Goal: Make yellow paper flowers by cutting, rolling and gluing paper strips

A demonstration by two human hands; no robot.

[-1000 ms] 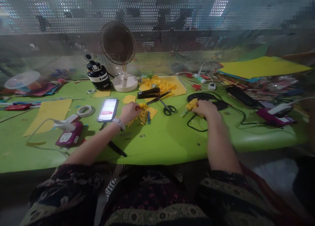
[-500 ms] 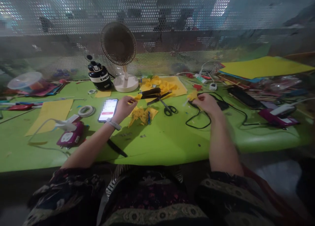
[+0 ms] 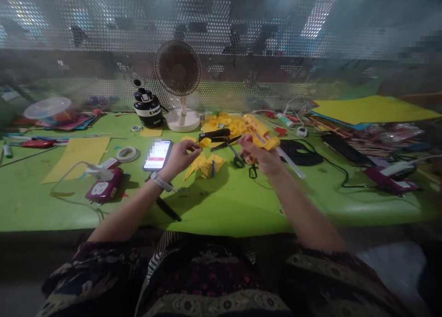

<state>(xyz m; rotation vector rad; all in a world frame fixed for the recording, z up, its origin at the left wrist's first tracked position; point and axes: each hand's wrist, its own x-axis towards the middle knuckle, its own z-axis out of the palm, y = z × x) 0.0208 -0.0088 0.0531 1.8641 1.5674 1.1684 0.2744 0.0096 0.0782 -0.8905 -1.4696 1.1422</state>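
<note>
My left hand point(image 3: 179, 158) is raised over the green table point(image 3: 224, 202) and pinches a small yellow paper piece point(image 3: 205, 142) between its fingertips. My right hand point(image 3: 262, 156) is closed around a yellow glue gun point(image 3: 261, 130) with a clear glue stick point(image 3: 292, 164) jutting from its back; the gun's nozzle points toward the paper piece. A heap of yellow paper scraps point(image 3: 205, 164) lies on the table under and between the two hands. Black scissors point(image 3: 236, 156) lie just left of my right hand.
A lit phone point(image 3: 158, 154), tape roll point(image 3: 126, 154), magenta device point(image 3: 102, 189), black pen point(image 3: 167, 208), stapler point(image 3: 214, 134), small fan point(image 3: 179, 84) and black jug point(image 3: 148, 108) stand around. Coiled black cable point(image 3: 300, 152) and stacked coloured paper sheets point(image 3: 373, 109) lie right.
My right hand lifted the glue gun from the cable at the right and swung it left toward the middle. My left hand picked a yellow piece off the heap and raised it.
</note>
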